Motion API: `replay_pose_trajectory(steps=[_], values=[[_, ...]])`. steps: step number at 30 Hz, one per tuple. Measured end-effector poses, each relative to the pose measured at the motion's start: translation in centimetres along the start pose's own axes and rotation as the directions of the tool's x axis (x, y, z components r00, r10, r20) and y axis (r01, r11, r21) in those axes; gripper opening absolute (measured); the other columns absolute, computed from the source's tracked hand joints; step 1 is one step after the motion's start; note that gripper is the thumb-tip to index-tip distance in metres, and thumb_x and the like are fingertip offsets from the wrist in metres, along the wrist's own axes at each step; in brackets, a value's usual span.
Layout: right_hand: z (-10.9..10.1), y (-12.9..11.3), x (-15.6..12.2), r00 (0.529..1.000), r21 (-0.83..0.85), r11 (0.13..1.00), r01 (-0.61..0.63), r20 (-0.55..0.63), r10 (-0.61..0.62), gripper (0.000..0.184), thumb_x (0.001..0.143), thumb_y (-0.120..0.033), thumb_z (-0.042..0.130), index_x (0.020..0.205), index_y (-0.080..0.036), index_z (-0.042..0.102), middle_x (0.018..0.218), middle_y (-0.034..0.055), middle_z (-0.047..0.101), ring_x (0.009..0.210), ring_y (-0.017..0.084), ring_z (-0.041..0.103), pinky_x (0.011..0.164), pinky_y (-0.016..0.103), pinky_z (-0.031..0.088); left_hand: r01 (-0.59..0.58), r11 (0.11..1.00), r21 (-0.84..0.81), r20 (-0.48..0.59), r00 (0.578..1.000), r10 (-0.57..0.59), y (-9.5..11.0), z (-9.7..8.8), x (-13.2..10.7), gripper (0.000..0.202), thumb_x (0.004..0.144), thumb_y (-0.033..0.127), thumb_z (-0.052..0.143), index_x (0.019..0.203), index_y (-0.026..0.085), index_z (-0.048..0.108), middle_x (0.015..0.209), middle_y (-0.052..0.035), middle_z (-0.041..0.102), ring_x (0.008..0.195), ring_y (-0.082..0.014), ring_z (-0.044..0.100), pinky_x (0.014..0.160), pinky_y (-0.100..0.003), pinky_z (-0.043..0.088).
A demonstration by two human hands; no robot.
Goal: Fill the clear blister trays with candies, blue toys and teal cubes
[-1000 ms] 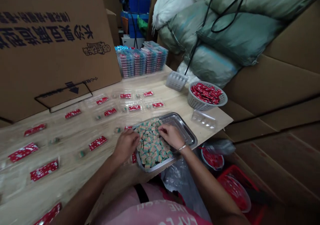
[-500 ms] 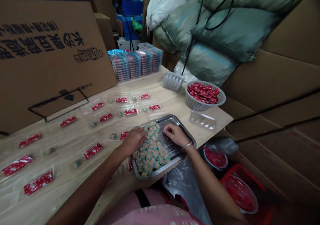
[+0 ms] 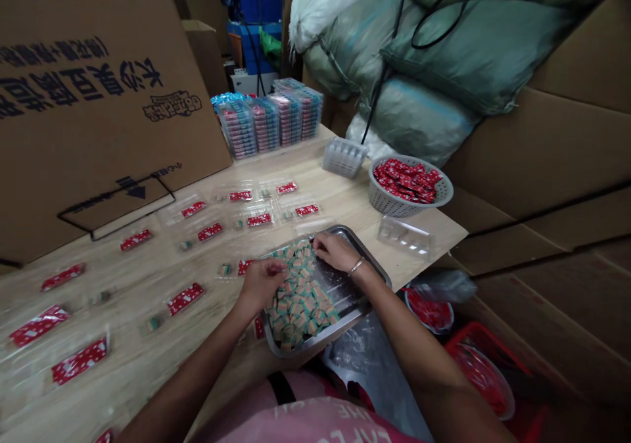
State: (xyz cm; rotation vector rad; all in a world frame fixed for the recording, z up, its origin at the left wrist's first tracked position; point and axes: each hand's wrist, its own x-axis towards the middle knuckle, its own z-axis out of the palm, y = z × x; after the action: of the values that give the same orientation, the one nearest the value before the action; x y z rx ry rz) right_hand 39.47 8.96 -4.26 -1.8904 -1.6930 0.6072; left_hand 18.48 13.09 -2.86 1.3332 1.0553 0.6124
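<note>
A metal tray [image 3: 367,259] stands at the table's near edge, its left part heaped with small tan-and-green pieces [image 3: 303,298]. Over the tray's left rim, my left hand [image 3: 265,282] is closed in a pinch; whatever lies between its fingertips is too small to name. My right hand [image 3: 338,252], a bracelet on its wrist, has its curled fingertips at the upper right of the heap, and what they pinch is hidden. Clear plastic trays with red patterned packets [image 3: 185,298] and small green pieces [image 3: 154,323] are spread out left of the metal tray.
A grey basket [image 3: 387,200] of red packets stands at the right, beside clear plastic trays [image 3: 407,238]. Stacks of filled clear trays [image 3: 266,124] line the back. A large cardboard box [image 3: 113,114] rises at the left. Sacks [image 3: 424,108] are piled behind; red tubs stand below right.
My right hand has moved left across the tray to the heap's edge. My left hand has shifted slightly down, its fingers in a pinch. The view has shifted a little.
</note>
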Motion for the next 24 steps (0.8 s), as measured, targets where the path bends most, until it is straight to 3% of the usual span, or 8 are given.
replay_pose_trajectory(steps=[3,6,8,10,14,16,19,24], values=[[-0.2,-0.7,-1.3,1.0,0.0,1.0,0.015,-0.004,-0.015,0.01,0.075,-0.005,0.056,0.076,-0.016,0.056,0.071,-0.0001,0.055,0.066,0.013,0.049,0.063,0.022,0.035,-0.021,0.999,0.026,-0.032,0.999,0.022,-0.1,0.2,0.4,0.014,0.051,0.018,0.067,0.064,0.015,0.068,0.054,0.002,0.063,0.049,-0.0124,0.056,0.046,-0.022,0.046],[0.1,-1.7,-2.2,0.983,0.165,0.978,0.128,0.109,-0.147,0.008,0.079,-0.008,0.053,0.081,-0.016,0.056,0.071,-0.0014,0.054,0.065,0.011,0.05,0.061,0.02,0.037,-0.04,0.998,0.053,-0.057,0.997,0.043,-0.5,-0.4,0.3,0.017,0.054,0.019,0.065,0.069,0.016,0.07,0.06,0.0005,0.067,0.053,-0.0138,0.058,0.049,-0.023,0.046],[0.4,-2.6,-1.9,0.932,0.252,0.94,0.229,0.22,-0.287,0.012,0.079,-0.007,0.053,0.085,-0.015,0.058,0.074,-0.0011,0.055,0.066,0.011,0.05,0.061,0.02,0.038,-0.064,0.995,0.083,-0.053,0.996,0.068,-1.0,-0.9,-0.1,0.015,0.056,0.02,0.064,0.069,0.016,0.071,0.064,-0.0008,0.069,0.058,-0.0154,0.06,0.054,-0.025,0.048],[0.7,-3.5,-0.9,0.866,0.218,0.921,0.322,0.325,-0.38,0.019,0.077,-0.003,0.053,0.09,-0.015,0.06,0.076,-0.0005,0.056,0.068,0.011,0.05,0.062,0.021,0.037,-0.09,0.99,0.109,-0.042,0.995,0.095,-1.5,-1.4,-0.5,0.015,0.057,0.021,0.065,0.069,0.016,0.071,0.068,-0.0021,0.07,0.064,-0.017,0.062,0.059,-0.026,0.049],[0.8,-4.6,1.1,0.784,0.077,0.906,0.415,0.475,-0.399,0.024,0.074,0.002,0.054,0.087,-0.015,0.065,0.078,0.001,0.057,0.067,0.012,0.048,0.062,0.021,0.035,-0.107,0.991,0.078,-0.045,0.993,0.111,-2.4,-1.7,-1.0,0.019,0.056,0.025,0.069,0.073,0.017,0.071,0.073,-0.0036,0.071,0.068,-0.0178,0.063,0.064,-0.028,0.05],[0.8,-4.6,1.1,0.797,0.058,0.921,0.385,0.482,-0.363,0.021,0.073,0.002,0.055,0.082,-0.014,0.065,0.074,0.0006,0.057,0.065,0.012,0.048,0.06,0.021,0.035,-0.105,0.994,0.04,-0.053,0.993,0.107,-2.5,-1.7,-1.2,0.02,0.056,0.025,0.069,0.075,0.017,0.071,0.071,-0.0025,0.07,0.065,-0.0167,0.062,0.063,-0.027,0.049],[0.7,-4.2,0.0,0.862,0.096,0.943,0.32,0.383,-0.332,0.016,0.073,0.0,0.056,0.077,-0.014,0.063,0.069,-0.0005,0.055,0.064,0.012,0.048,0.06,0.021,0.036,-0.118,0.993,0.006,-0.082,0.99,0.118,-2.1,-1.5,-1.7,0.019,0.059,0.025,0.067,0.077,0.017,0.07,0.07,-0.0017,0.069,0.064,-0.0156,0.06,0.061,-0.026,0.049],[0.6,-4.6,-3.0,0.904,0.43,0.872,0.234,0.233,-0.358,0.006,0.082,-0.018,0.056,0.084,-0.016,0.061,0.08,0.0006,0.057,0.072,0.012,0.053,0.066,0.022,0.042,-0.19,0.982,0.02,-0.043,0.981,0.191,-1.3,-0.4,-2.8,0.012,0.065,0.023,0.064,0.074,0.018,0.07,0.073,-0.0017,0.067,0.067,-0.0152,0.06,0.061,-0.025,0.048]])
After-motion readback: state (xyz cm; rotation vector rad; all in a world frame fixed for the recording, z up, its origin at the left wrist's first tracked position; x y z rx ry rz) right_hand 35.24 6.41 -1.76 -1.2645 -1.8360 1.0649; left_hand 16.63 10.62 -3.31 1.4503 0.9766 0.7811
